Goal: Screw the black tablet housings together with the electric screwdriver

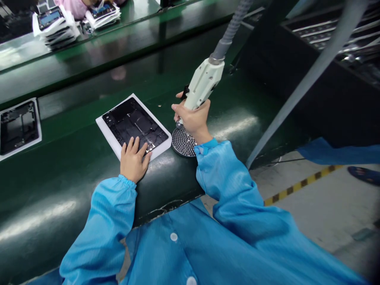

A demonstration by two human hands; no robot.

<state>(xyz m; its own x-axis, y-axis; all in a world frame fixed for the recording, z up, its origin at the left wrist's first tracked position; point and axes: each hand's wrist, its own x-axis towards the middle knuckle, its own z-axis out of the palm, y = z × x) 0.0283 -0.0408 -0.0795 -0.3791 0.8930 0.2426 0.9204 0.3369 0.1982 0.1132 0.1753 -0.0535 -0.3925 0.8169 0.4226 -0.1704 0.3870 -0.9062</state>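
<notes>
Left hand (134, 159) on tray (108, 130)

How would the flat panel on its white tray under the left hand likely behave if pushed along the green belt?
The panel looks thin, flat and rigid, so it would probably slide rather than roll or tip. The glossy belt suggests little grip, so the white tray may skid easily. With the left hand pressing only one corner, a push could pivot it. Exposed inner parts look fragile.

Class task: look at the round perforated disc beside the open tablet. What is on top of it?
The right hand, gripping a white tool, sits over the perforated disc and covers its far edge. The tool's tip is hidden by the hand.
</notes>
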